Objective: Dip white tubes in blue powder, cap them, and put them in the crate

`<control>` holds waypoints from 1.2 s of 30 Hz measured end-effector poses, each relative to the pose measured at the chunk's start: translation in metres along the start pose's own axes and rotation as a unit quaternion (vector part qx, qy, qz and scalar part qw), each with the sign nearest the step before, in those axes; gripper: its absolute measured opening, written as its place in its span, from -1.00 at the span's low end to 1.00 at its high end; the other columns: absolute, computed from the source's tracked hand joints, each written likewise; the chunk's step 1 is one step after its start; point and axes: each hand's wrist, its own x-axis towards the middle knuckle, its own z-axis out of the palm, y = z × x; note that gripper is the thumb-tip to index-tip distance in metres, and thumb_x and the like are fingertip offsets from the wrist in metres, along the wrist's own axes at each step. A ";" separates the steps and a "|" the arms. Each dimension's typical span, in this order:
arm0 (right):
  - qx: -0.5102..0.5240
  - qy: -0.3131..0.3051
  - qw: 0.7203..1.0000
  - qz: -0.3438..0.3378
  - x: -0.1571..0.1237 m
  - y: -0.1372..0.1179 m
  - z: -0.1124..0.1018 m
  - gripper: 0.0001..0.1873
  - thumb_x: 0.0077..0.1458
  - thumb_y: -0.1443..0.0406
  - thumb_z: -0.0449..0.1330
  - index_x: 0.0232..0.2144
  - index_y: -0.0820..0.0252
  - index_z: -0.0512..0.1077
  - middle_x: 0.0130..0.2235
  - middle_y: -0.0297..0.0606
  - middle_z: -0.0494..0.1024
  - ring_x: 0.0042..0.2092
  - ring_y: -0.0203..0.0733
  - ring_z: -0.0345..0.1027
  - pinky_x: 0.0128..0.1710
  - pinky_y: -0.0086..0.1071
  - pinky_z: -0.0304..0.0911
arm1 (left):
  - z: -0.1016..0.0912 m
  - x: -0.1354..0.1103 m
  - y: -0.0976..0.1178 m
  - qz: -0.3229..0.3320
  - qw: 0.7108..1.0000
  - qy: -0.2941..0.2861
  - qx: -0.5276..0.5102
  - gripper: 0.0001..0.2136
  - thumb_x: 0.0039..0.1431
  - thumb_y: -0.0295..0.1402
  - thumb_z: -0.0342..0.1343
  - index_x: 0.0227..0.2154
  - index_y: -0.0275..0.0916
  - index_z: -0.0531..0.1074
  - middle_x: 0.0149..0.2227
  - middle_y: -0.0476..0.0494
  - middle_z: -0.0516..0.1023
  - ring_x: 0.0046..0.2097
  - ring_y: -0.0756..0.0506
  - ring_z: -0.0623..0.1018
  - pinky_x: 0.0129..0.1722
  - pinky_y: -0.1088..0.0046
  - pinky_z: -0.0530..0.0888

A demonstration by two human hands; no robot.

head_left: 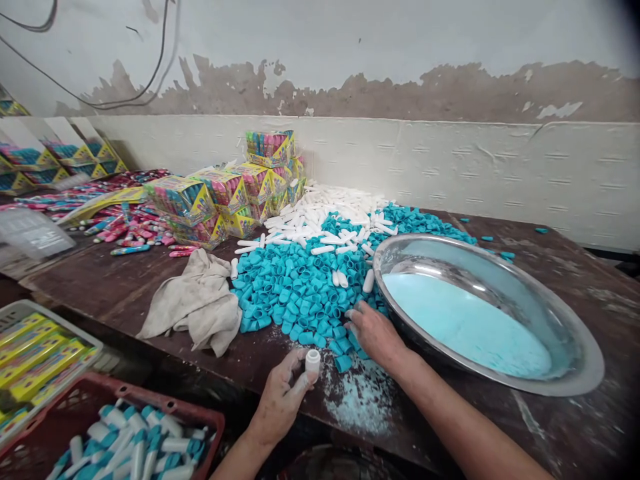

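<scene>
Fingers of the left hand (283,395) pinch a small white plastic tube (313,361), upright, just above the desk's near edge. The right hand (376,335) rests spread, its grip loose, on the heap of small turquoise plastic caps (295,287) mid-desk, touching several. Just beside that hand sits a wide shiny metal basin (575,383) holding pale blue powder (465,327). A crumpled beige cloth (197,303) lies toward the left edge.

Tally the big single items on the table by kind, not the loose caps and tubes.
Metal basin: 1
Rag: 1
Tube held in the left hand: 1, the white tube
Right hand rests on the teal caps, too many to count.
Total: 3
</scene>
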 end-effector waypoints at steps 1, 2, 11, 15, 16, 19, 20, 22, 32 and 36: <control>0.000 -0.002 1.000 -0.010 0.000 -0.005 0.000 -0.80 0.11 0.26 0.05 -0.30 0.23 0.42 -0.24 -0.14 0.36 -0.22 -0.12 0.27 -0.24 -0.35 0.13 | 0.001 0.001 0.000 0.000 1.000 0.000 0.001 -0.75 0.14 -0.23 -0.02 -0.20 -0.28 0.31 -0.33 -0.11 0.41 -0.29 -0.05 0.38 -0.33 0.50 0.39; 0.001 -0.007 1.000 -0.020 0.000 -0.010 0.001 -0.82 0.09 0.25 0.08 -0.35 0.24 0.42 -0.25 -0.14 0.37 -0.20 -0.10 0.27 -0.21 -0.34 0.12 | 0.002 0.002 0.000 0.001 1.000 0.000 0.002 -0.74 0.14 -0.22 -0.02 -0.19 -0.29 0.31 -0.32 -0.11 0.41 -0.29 -0.05 0.38 -0.33 0.50 0.39; 0.049 -0.023 0.997 -0.053 -0.013 -0.020 -0.005 -0.94 0.05 0.34 0.11 -0.36 0.19 0.37 -0.31 -0.27 0.43 -0.25 -0.23 0.31 -0.30 -0.46 0.11 | 0.000 0.004 0.005 -0.009 1.000 -0.006 -0.012 -0.72 0.13 -0.22 -0.02 -0.17 -0.31 0.31 -0.32 -0.13 0.40 -0.27 -0.07 0.38 -0.35 0.51 0.40; 0.068 -0.009 0.994 -0.079 -0.030 -0.026 -0.019 -0.94 0.03 0.37 0.11 -0.37 0.20 0.37 -0.34 -0.28 0.42 -0.29 -0.22 0.31 -0.36 -0.45 0.10 | 0.005 0.010 0.007 -0.013 0.999 -0.013 -0.032 -0.66 0.12 -0.24 0.01 -0.09 -0.30 0.29 -0.32 -0.11 0.39 -0.31 -0.04 0.36 -0.37 0.50 0.41; 0.064 0.000 0.994 -0.084 -0.034 -0.028 -0.021 -0.94 0.03 0.38 0.11 -0.37 0.20 0.37 -0.34 -0.26 0.42 -0.29 -0.21 0.31 -0.36 -0.44 0.10 | 0.008 0.011 0.007 -0.011 0.999 -0.020 -0.041 -0.67 0.11 -0.24 0.01 -0.10 -0.31 0.29 -0.35 -0.09 0.38 -0.34 -0.03 0.36 -0.39 0.51 0.40; 0.067 0.037 0.993 -0.092 -0.043 -0.032 -0.021 -0.90 0.06 0.38 0.08 -0.35 0.21 0.38 -0.34 -0.23 0.42 -0.31 -0.18 0.31 -0.36 -0.41 0.12 | 0.014 0.015 0.008 -0.003 0.996 -0.042 -0.077 -0.71 0.12 -0.25 0.01 -0.17 -0.34 0.31 -0.43 -0.06 0.36 -0.40 -0.01 0.34 -0.44 0.51 0.38; 0.077 0.048 0.992 -0.092 -0.045 -0.031 -0.020 -0.88 0.07 0.38 0.06 -0.34 0.21 0.39 -0.35 -0.22 0.42 -0.32 -0.18 0.31 -0.36 -0.40 0.13 | 0.015 0.015 0.008 -0.002 0.995 -0.048 -0.084 -0.73 0.12 -0.25 0.00 -0.19 -0.34 0.31 -0.43 -0.06 0.36 -0.40 -0.01 0.34 -0.44 0.51 0.38; 0.122 0.068 0.986 -0.088 -0.048 -0.027 -0.017 -0.85 0.08 0.39 0.03 -0.34 0.22 0.40 -0.38 -0.23 0.42 -0.34 -0.20 0.30 -0.36 -0.41 0.14 | 0.016 0.015 0.011 -0.003 0.995 -0.060 -0.080 -0.75 0.12 -0.25 0.00 -0.23 -0.33 0.31 -0.44 -0.06 0.37 -0.40 -0.01 0.34 -0.43 0.51 0.37; 0.458 0.008 0.889 -0.017 -0.064 -0.013 -0.037 -0.80 0.02 0.22 0.08 -0.50 0.23 0.39 -0.51 -0.36 0.39 -0.43 -0.29 0.23 -0.40 -0.47 0.13 | 0.012 0.010 0.031 0.043 0.984 -0.108 0.136 -0.85 0.14 -0.33 -0.06 -0.37 -0.29 0.36 -0.43 0.01 0.35 -0.35 0.00 0.31 -0.34 0.55 0.22; 0.474 -0.052 0.879 -0.010 -0.063 -0.011 -0.037 -0.80 -0.04 0.20 0.11 -0.54 0.24 0.36 -0.57 -0.40 0.32 -0.48 -0.33 0.15 -0.47 -0.49 0.07 | 0.009 0.011 0.032 0.027 0.976 -0.174 0.128 -0.80 0.15 -0.30 -0.12 -0.40 -0.29 0.34 -0.48 0.02 0.32 -0.41 0.01 0.30 -0.39 0.56 0.21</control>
